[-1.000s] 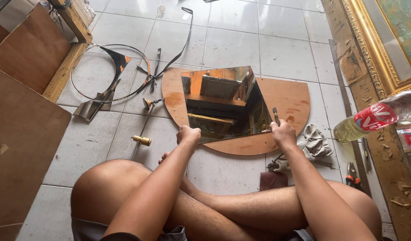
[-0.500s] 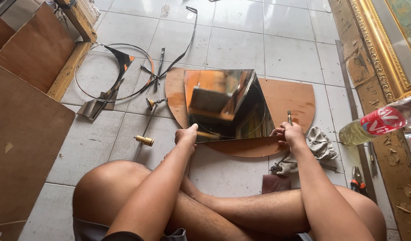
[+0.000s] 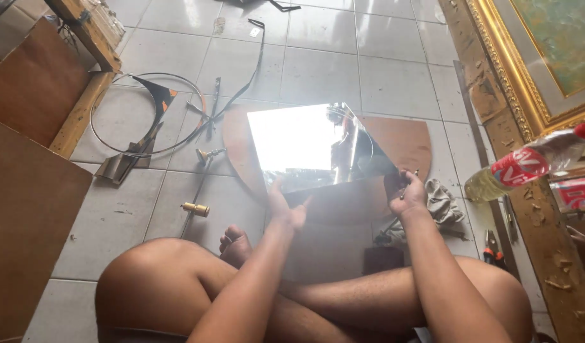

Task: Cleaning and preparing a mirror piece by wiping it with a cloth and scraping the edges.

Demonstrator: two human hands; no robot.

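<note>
Mirror (image 3: 305, 147): tilting up above the brown board (image 3: 403, 141).
Left hand (image 3: 286, 208): gripping the mirror's lower edge.
Right hand (image 3: 407, 194): clasping the mirror's right corner, gripping a thin tool (image 3: 409, 181).

The single head-worn camera looks steeply down, close over crossed legs, onto the tiled floor (image 3: 381, 76) ahead.

Silvery mirror (image 3: 305, 143), brown board (image 3: 400, 140)

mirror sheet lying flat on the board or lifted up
Lifted: the mirror sheet is tilted up off the brown board, its near edge gripped by the left hand and right hand.
</note>
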